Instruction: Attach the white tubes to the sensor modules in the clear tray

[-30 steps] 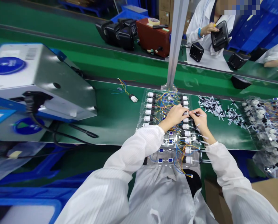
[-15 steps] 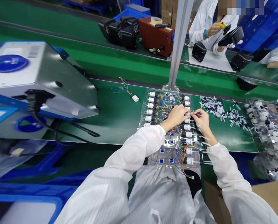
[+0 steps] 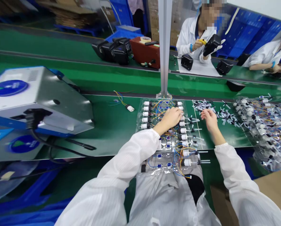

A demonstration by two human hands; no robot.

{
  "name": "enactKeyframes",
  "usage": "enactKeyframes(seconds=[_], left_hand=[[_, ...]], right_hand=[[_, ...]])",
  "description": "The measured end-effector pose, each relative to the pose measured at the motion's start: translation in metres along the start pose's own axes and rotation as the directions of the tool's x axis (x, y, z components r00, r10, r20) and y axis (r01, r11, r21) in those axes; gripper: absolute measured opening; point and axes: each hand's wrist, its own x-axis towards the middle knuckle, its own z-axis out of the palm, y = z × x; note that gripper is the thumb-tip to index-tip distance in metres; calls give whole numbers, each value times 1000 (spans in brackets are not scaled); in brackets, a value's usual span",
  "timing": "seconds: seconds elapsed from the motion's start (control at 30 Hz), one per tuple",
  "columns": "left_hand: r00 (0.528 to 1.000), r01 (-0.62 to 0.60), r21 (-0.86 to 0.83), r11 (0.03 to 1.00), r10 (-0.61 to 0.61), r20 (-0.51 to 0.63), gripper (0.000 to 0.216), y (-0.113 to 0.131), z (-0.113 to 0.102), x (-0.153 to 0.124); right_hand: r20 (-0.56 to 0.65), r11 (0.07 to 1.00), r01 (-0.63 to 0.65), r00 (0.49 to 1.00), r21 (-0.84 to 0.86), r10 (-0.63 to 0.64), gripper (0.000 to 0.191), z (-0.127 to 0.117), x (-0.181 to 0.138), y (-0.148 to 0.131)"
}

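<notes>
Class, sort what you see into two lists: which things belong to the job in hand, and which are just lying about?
Seems part of the job:
left hand, over the clear tray
wired white-and-black parts in that tray
right hand, near the small black-and-white strips

Apparently just lying about:
lone wired part outside the tray
metal-cased machine
tape roll on the red-brown box

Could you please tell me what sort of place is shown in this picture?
Most likely a factory assembly line, judging by the long green workbench, the rows of wired white-and-black parts around the person's left hand, and the white-coated co-worker opposite, holding a black device.
</notes>
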Motion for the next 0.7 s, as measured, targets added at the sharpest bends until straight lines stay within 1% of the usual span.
enactKeyframes(seconds=[0.07, 0.13, 0.2, 0.23, 0.3, 0.37, 0.4, 0.47, 0.57, 0.63, 0.7], left_hand=[[997, -30, 83, 996, 24, 70, 32, -2, -2, 9], [994, -67, 149, 987, 53, 99, 33, -4, -1, 15], [994, -79, 178, 981, 64, 92, 36, -6, 2, 17], [995, -72, 178, 981, 58, 81, 36, -7, 4, 16], [998, -47, 159, 986, 39, 50, 36, -9, 7, 13], [999, -27, 129, 991, 25, 20, 35, -11, 9, 8], [1000, -23, 113, 993, 21, 12, 34, -12, 10, 7], [1000, -23, 84, 996, 23, 9, 33, -14, 10, 5], [999, -32, 55, 998, 32, 12, 32, -17, 9, 4], [999, -35, 40, 999, 35, 9, 31, -18, 8, 5], [999, -33, 20, 999, 33, 3, 30, -20, 9, 5]], right_hand=[[-45, 981, -35, 999, -193, 27, 40, -18, 7, 9], [-44, 961, -28, 999, -274, 16, 35, -26, 13, 10], [-50, 926, -27, 999, -376, 9, 33, -25, 17, 6], [-53, 892, -39, 998, -450, 17, 34, -21, 19, 2], [-49, 793, -71, 997, -605, 52, 36, -13, 23, -5], [-30, 716, -86, 995, -693, 90, 32, -7, 25, -12], [-14, 711, -84, 995, -698, 104, 28, -7, 25, -14], [24, 731, -74, 992, -679, 123, 21, -10, 23, -17], [74, 764, -54, 988, -643, 132, 18, -24, 8, -19], [109, 820, -20, 989, -572, 100, 17, -34, -8, -18], [150, 909, -4, 986, -418, 74, 17, -42, -24, -17]])
